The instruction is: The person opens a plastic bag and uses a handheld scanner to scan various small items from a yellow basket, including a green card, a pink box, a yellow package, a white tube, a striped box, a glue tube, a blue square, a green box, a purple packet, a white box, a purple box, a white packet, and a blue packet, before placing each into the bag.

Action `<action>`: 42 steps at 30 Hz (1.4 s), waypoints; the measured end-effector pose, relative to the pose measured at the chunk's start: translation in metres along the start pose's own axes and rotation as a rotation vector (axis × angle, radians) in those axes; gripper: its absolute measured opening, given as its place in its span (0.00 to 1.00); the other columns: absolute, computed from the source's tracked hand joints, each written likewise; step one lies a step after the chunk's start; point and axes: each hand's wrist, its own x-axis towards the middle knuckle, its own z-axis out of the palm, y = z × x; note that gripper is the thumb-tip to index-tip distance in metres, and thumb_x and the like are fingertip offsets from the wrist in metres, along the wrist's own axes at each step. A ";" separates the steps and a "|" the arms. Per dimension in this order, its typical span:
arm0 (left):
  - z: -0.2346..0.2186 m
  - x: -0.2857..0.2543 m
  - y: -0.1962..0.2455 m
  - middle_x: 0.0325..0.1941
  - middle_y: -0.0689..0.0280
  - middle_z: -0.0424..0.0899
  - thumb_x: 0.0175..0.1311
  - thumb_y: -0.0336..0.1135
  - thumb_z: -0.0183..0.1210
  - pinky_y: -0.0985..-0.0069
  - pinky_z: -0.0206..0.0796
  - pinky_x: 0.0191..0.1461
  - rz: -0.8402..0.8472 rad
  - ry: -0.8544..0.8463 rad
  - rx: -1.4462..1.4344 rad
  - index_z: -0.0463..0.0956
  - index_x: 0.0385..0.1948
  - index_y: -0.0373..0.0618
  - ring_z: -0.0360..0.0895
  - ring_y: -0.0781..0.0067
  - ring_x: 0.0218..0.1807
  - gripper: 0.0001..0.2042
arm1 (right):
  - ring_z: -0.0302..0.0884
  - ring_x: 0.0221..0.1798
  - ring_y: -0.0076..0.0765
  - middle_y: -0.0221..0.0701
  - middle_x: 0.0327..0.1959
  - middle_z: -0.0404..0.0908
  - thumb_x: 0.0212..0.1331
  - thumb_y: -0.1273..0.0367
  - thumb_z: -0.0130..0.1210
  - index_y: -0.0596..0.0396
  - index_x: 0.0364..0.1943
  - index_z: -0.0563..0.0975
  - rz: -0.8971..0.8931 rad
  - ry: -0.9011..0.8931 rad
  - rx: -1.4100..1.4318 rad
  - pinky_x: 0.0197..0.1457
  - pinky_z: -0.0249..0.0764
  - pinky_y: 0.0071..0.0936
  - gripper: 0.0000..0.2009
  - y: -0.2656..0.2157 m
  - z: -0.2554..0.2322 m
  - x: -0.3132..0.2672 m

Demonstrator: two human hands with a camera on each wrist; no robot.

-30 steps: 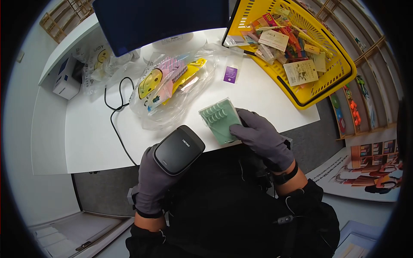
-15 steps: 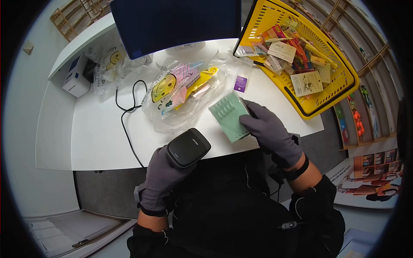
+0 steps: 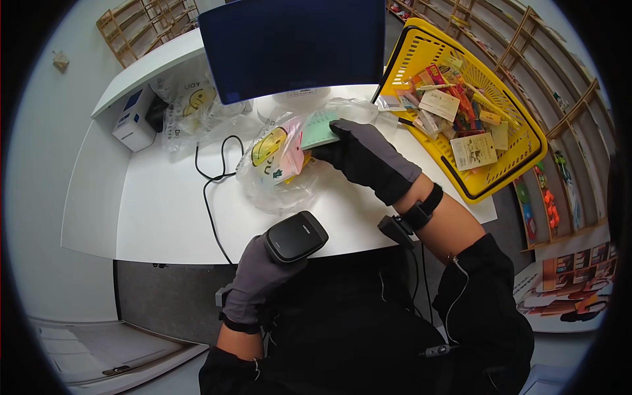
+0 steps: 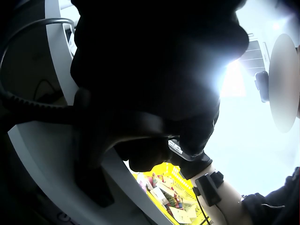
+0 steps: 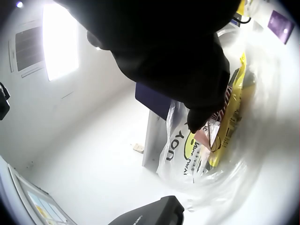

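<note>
My left hand [image 3: 258, 280], in a grey glove, grips a black barcode scanner [image 3: 296, 238] at the front edge of the desk. The left wrist view shows the dark glove and the scanner's coiled cable [image 4: 40, 107]. My gloved right hand [image 3: 372, 161] pinches a flat light-green packet [image 3: 318, 129] with rows of curved marks. Hand and packet are at the mouth of a clear plastic bag [image 3: 268, 146] printed with a yellow smiley. Inside the bag, the right wrist view shows a yellow packet [image 5: 229, 124] and something pink; the dark glove hides the green packet there.
A yellow shopping basket [image 3: 471, 193] with many small packaged items stands on the right. The monitor [image 3: 296, 49] is at the back of the white desk [image 3: 171, 224]. More plastic bags [image 3: 191, 108] and a white box [image 3: 135, 120] lie back left. A black cable [image 3: 207, 204] crosses the desk.
My right hand has carried the green packet forward and left, from near the desk's front edge to the plastic bag. The left hand still holds the scanner; the head view has shifted.
</note>
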 end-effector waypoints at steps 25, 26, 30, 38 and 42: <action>0.000 0.002 -0.004 0.45 0.55 0.96 0.58 0.35 0.79 0.65 0.83 0.55 0.036 -0.027 0.010 0.87 0.51 0.40 0.94 0.56 0.48 0.20 | 0.92 0.55 0.53 0.55 0.54 0.90 0.67 0.41 0.65 0.65 0.81 0.69 0.514 -0.025 -0.602 0.60 0.84 0.46 0.48 0.024 -0.096 -0.041; 0.000 0.002 -0.003 0.45 0.55 0.96 0.58 0.35 0.79 0.65 0.83 0.55 0.034 -0.028 0.006 0.88 0.51 0.39 0.94 0.56 0.48 0.20 | 0.91 0.55 0.56 0.55 0.53 0.90 0.64 0.38 0.65 0.65 0.81 0.69 0.554 -0.071 -0.635 0.60 0.84 0.48 0.51 0.022 -0.090 -0.041; 0.000 0.003 0.000 0.45 0.55 0.96 0.58 0.35 0.78 0.65 0.83 0.55 0.030 -0.031 0.002 0.88 0.51 0.39 0.94 0.56 0.47 0.19 | 0.91 0.52 0.58 0.53 0.48 0.90 0.60 0.35 0.65 0.63 0.82 0.67 0.569 -0.097 -0.756 0.58 0.84 0.49 0.55 0.028 -0.065 -0.032; 0.002 0.003 -0.002 0.44 0.54 0.96 0.58 0.34 0.78 0.65 0.83 0.54 0.049 -0.020 0.029 0.88 0.50 0.38 0.94 0.55 0.47 0.19 | 0.91 0.50 0.55 0.48 0.45 0.90 0.67 0.49 0.61 0.61 0.82 0.67 0.526 -0.036 -0.922 0.54 0.85 0.50 0.43 0.058 -0.039 -0.019; 0.002 0.003 -0.001 0.44 0.54 0.95 0.58 0.34 0.77 0.65 0.83 0.53 0.045 -0.021 0.026 0.88 0.49 0.38 0.94 0.55 0.46 0.18 | 0.91 0.52 0.54 0.48 0.46 0.91 0.70 0.58 0.57 0.59 0.83 0.66 0.549 -0.067 -0.923 0.55 0.85 0.49 0.38 0.053 -0.045 -0.024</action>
